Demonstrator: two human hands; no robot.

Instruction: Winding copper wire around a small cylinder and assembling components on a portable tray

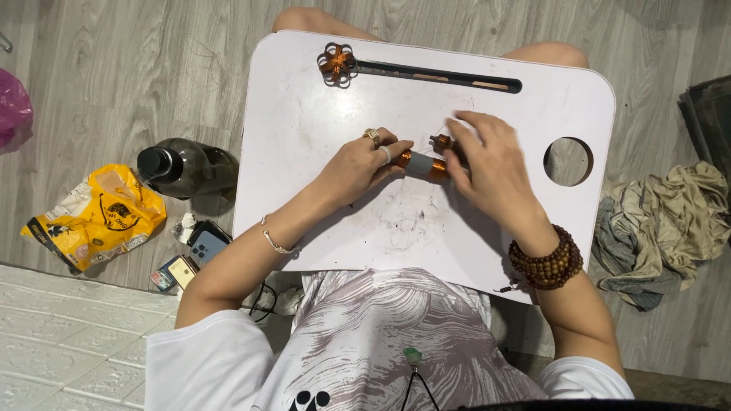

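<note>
White, smudged grey: tabletop [320, 198]. Orange-copper with a grey middle band: small cylinder [421, 163]. Copper-orange: coiled flower shape [337, 62], far left. Yellow with black print: bag [95, 215] on grey wood-grain floor [152, 68]. Brown: bead bracelet [547, 261]. Dark smoky: bottle [186, 167].

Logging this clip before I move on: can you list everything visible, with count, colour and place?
Lap tray: one, white, over the knees.
Cylinder piece: one, grey with copper ends, held at tray centre.
Flower-shaped piece: one, copper, tray's top edge.
Bottle: one, dark, floor left of the tray.
Bag: one, yellow, crumpled, floor far left.
Phone: one, blue-grey, floor beside the tray.
Cloth: one heap, beige-grey, floor right.
Pink bag: one, left edge.
Left hand: ringed, gripping the cylinder's left end.
Right hand: bead bracelet at the wrist, covering its right end.
</note>
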